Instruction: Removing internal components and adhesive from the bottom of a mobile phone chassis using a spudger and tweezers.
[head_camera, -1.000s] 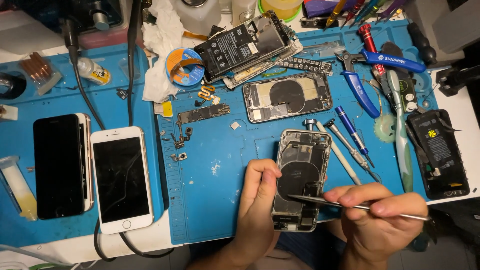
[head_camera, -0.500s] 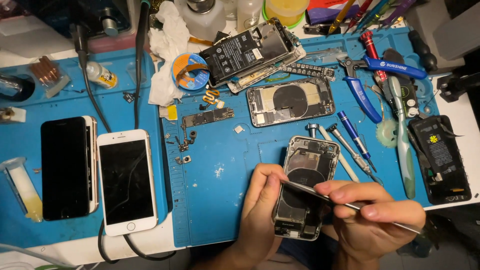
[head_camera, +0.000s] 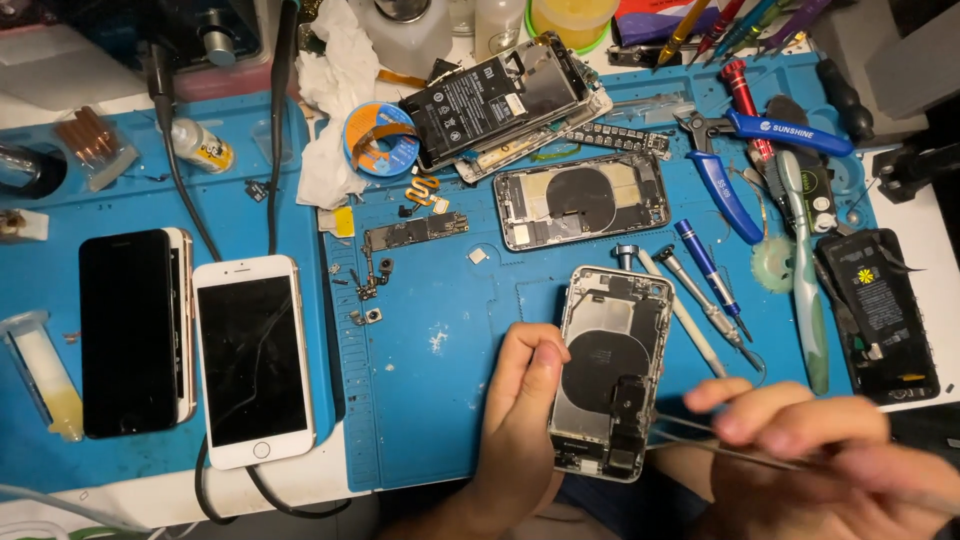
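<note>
Blue mat (head_camera: 450, 330): open phone shell (head_camera: 610, 370) at 6 o'clock. Left hand (head_camera: 520, 420) clamped on shell's left edge. Right hand (head_camera: 810, 450) pinched shut on tweezers (head_camera: 700, 440), blurred. Risk: tips slip, gouge round coil (head_camera: 605, 365); loose screws at 9 o'clock scatter.

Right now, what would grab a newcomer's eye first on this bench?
The opened silver phone shell with a round black coil at centre front, steadied by the left hand while the right hand brings thin metal tweezers to it. To the left, a white-fronted phone with a cracked dark screen lies on the blue work mat.
</note>
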